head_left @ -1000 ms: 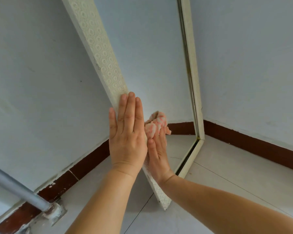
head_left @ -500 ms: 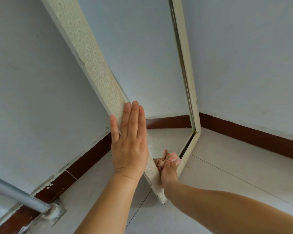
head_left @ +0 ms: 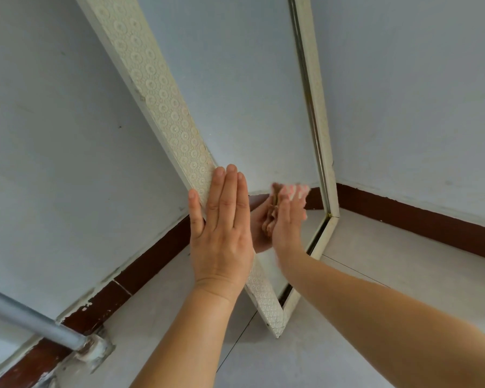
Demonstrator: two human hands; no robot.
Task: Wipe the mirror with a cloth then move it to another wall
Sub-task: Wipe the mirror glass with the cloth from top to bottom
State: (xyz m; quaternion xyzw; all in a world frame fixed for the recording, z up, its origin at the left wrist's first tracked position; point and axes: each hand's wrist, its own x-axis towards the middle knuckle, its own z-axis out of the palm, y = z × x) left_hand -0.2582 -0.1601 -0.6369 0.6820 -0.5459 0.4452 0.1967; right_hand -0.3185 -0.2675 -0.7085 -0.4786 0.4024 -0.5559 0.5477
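Note:
A tall mirror (head_left: 252, 93) in a cream patterned frame (head_left: 154, 79) stands on the floor in a room corner, leaning against the pale wall. My left hand (head_left: 221, 228) lies flat with straight fingers against the frame's left side. My right hand (head_left: 287, 219) presses a pink cloth (head_left: 291, 191) against the glass low down, near the right side of the frame. The cloth and that hand are motion-blurred. The glass mirrors the hand and the cloth.
A dark red skirting band (head_left: 420, 219) runs along the base of both walls above a pale tiled floor (head_left: 375, 275). A grey metal pipe (head_left: 31, 326) slants in from the lower left and ends in a floor bracket (head_left: 95, 351).
My right hand swept the cloth down to the mirror's bottom edge and has come back up the glass. The left hand stays flat on the frame.

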